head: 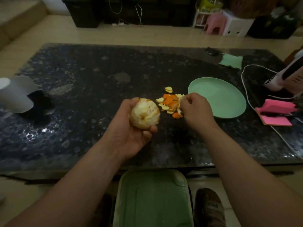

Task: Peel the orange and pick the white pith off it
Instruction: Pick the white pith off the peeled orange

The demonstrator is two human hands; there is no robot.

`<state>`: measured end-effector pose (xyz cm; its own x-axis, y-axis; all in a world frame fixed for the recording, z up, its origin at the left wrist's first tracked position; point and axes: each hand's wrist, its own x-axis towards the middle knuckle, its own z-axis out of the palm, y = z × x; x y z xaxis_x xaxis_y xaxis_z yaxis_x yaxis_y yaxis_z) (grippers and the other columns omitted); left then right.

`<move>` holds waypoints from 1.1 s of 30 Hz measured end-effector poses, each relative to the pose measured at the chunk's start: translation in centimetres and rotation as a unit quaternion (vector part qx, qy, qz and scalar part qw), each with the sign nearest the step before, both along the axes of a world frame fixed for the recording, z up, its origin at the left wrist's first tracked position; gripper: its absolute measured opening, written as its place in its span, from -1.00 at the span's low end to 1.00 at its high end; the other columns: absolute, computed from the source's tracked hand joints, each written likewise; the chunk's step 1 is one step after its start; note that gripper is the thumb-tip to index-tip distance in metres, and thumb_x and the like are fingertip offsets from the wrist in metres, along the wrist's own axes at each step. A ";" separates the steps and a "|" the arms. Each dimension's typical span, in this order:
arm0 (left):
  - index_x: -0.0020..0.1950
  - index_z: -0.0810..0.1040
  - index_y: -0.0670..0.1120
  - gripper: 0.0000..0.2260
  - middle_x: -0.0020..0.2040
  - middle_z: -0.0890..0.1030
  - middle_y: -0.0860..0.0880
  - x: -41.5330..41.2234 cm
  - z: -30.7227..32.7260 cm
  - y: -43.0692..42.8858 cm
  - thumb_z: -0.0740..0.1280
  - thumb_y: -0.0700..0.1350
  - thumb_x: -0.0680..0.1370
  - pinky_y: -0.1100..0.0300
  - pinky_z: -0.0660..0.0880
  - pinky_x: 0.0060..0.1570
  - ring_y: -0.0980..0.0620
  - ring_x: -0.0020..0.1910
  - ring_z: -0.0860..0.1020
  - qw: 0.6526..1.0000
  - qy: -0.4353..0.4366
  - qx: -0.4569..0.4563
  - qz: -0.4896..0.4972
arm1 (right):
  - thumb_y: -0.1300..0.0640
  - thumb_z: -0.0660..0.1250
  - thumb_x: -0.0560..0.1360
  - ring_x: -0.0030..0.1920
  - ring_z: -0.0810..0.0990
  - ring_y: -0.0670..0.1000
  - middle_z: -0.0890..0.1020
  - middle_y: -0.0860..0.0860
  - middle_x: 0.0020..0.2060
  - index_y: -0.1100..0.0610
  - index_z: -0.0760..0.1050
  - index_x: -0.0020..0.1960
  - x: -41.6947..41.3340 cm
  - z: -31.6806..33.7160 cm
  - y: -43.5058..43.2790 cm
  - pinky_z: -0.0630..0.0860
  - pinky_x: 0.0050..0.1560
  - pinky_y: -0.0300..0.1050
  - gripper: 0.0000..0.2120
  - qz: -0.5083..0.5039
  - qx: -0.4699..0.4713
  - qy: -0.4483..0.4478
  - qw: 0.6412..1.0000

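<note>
A peeled orange (145, 114), pale with white pith over most of it, sits in my left hand (131, 130), whose fingers curl round it above the dark table. To its right lies a heap of orange peel pieces (170, 104) on the table. My right hand (195, 108) hovers over that heap with curled fingers and pinches a thin strip of white pith (179, 100) at its fingertips.
A mint green plate (218, 97) lies right of the peel. Pink sticky notes (277, 113), a white cable (246, 89), a green cloth (231, 61) and a pink-white appliance (285, 77) occupy the right side. A white object (16, 94) stands at left. A green stool (152, 199) is below the table edge.
</note>
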<state>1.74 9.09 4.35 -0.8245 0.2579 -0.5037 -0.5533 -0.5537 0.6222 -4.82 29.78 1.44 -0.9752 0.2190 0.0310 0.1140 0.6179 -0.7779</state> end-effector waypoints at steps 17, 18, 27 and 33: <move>0.39 0.62 -0.16 -0.47 0.11 0.65 -0.21 -0.8 0.1 -0.2 0.33 0.20 0.61 0.28 0.42 -0.55 -0.06 -0.30 0.56 1.000 -0.008 -0.015 0.025 | 0.03 0.31 0.68 -0.03 0.63 0.06 0.67 -0.04 -0.06 0.01 0.60 0.07 1.1 0.0 1.0 0.51 -0.11 -0.02 -0.89 0.086 0.246 -0.036 0.965; 0.34 0.64 -0.15 -0.51 0.10 0.65 -0.20 -0.7 0.3 0.0 0.33 0.20 0.61 0.28 0.41 -0.55 -0.06 -0.30 0.56 1.000 -0.003 -0.015 0.022 | -0.04 0.30 0.69 -0.11 0.61 0.04 0.64 -0.07 -0.17 0.00 0.58 -0.05 1.4 0.4 0.9 0.45 -0.20 -0.05 -0.80 0.090 0.247 -0.025 0.965; 0.38 0.62 -0.09 -0.56 0.02 0.71 -0.14 0.0 0.8 1.6 0.33 0.19 0.65 0.26 0.52 -0.43 -0.03 -0.25 0.62 0.997 0.058 -0.035 -0.025 | -0.01 0.49 0.57 -0.05 0.67 -0.14 0.69 -0.17 -0.10 -0.05 0.64 0.09 7.5 5.3 -1.0 0.60 -0.04 -0.24 -0.88 0.197 -0.008 0.126 0.972; 0.43 0.60 -0.11 -0.52 0.04 0.69 -0.13 0.4 0.6 2.3 0.31 0.19 0.66 0.25 0.50 -0.42 -0.03 -0.25 0.60 0.993 0.081 -0.074 -0.039 | 0.02 0.51 0.57 -0.13 0.66 -0.14 0.68 -0.17 -0.19 -0.01 0.66 0.01 7.6 5.2 -0.5 0.56 -0.13 -0.26 -0.93 0.178 0.042 0.149 0.972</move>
<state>2.17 11.42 5.00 -0.8788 0.2564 -0.4026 -0.4760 -0.4086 0.7788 2.77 29.33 6.68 -0.9338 -0.1470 0.3263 -0.3414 0.6394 -0.6889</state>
